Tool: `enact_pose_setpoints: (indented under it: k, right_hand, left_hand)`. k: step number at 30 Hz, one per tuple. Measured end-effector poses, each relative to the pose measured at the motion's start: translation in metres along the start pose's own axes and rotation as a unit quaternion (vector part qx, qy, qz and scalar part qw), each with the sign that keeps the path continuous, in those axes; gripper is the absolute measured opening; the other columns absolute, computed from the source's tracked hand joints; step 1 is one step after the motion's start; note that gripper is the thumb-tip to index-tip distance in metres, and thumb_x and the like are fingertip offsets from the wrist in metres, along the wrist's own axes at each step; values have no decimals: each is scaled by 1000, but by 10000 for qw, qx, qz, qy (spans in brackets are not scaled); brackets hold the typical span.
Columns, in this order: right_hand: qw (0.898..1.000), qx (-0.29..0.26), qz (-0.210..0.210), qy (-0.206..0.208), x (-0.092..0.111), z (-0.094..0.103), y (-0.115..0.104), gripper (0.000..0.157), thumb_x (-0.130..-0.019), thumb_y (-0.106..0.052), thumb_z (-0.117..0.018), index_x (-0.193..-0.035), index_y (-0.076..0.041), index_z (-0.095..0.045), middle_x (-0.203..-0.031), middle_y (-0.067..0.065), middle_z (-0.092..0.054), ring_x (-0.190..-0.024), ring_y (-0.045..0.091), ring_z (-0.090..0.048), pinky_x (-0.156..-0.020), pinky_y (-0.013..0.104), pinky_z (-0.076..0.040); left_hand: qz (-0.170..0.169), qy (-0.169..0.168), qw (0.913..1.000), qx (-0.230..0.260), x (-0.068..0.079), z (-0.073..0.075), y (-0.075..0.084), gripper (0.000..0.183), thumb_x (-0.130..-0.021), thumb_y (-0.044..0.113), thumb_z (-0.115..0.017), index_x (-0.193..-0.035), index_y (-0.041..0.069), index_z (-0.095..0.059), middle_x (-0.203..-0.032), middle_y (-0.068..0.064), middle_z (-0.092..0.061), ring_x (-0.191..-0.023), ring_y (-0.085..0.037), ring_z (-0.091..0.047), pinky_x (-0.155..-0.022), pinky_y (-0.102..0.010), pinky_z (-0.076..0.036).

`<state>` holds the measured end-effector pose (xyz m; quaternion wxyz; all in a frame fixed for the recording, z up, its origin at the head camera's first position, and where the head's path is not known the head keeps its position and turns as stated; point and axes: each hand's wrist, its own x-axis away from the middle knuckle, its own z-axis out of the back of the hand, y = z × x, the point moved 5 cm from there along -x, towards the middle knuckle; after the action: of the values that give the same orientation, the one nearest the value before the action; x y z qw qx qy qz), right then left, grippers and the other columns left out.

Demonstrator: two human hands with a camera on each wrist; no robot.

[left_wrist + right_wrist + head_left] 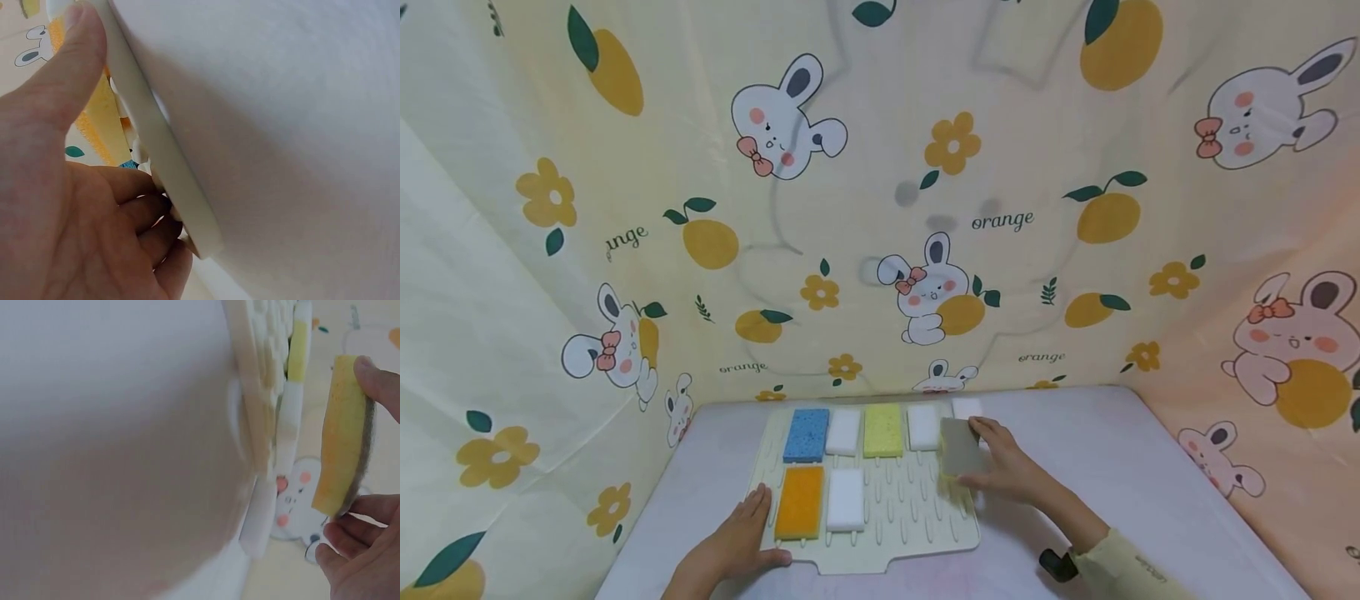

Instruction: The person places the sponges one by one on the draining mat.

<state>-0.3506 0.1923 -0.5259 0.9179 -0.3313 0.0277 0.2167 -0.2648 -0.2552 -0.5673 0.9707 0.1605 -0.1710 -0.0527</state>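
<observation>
In the head view, a cream ribbed drying board (pixel 917 533) lies on the table. My left hand (pixel 737 533) rests at its front left corner, fingertips along the left edge and thumb at the front edge. My right hand (pixel 1011 471) pinches a sponge (pixel 962 447) by opposite ends, thumb against fingers, over the board's right side. Its grey scouring face shows there; the right wrist view shows the yellow foam (pixel 345 434) and the dark backing. An orange sponge (pixel 800 502) and a white sponge (pixel 846 500) lie in the front row.
Along the back row are a blue sponge (pixel 807 435), white sponges (pixel 923 427) and a yellow sponge (pixel 882 431). The held sponge partly hides the rightmost white one (pixel 967 407). A patterned curtain (pixel 865 333) hangs behind the table (pixel 1060 433). A black object (pixel 1057 566) sits by my right sleeve.
</observation>
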Motion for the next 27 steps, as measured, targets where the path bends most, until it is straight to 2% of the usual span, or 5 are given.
enact_pose_setpoints:
  k: [4, 14, 20, 27]
  right_hand:
    - [9998, -169, -61, -34, 1, -7, -9, 115, -82, -45, -94, -164, 8, -33, -168, 30, -33, -154, 53, -31, -118, 69, -39]
    - [9995, -249, -103, -182, 2, -23, -29, 115, -82, -45, -94, -165, 6, -32, -169, 28, -31, -153, 49, -34, -114, 66, -45]
    - [9990, -346, 17, -267, 2, -35, -39, 116, -81, -47, -95, -164, 7, -33, -169, 29, -31, -154, 50, -33, -118, 66, -41]
    - [9990, -204, 274, -286, 1, -49, -47, 116, -80, -46, -96, -161, 11, -35, -166, 30, -35, -153, 51, -34, -120, 66, -39]
  left_hand:
    - [12, -7, 10000, -9, -2, -1, -1, 124, -81, 64, -86, -163, -11, -31, -172, -32, -24, -161, -46, -24, -130, -61, -22]
    - [29, 8, 10000, 34, -2, -1, -2, 124, -81, 63, -87, -163, -10, -31, -172, -31, -24, -160, -46, -25, -129, -62, -23]
    - [16, 64, 10000, 73, -3, -2, -4, 124, -80, 64, -86, -163, -10, -31, -173, -31, -24, -160, -46, -25, -129, -62, -23]
    - [19, 76, 10000, 57, -3, -2, -5, 125, -79, 65, -87, -163, -10, -31, -172, -31, -24, -160, -46, -25, -129, -62, -22]
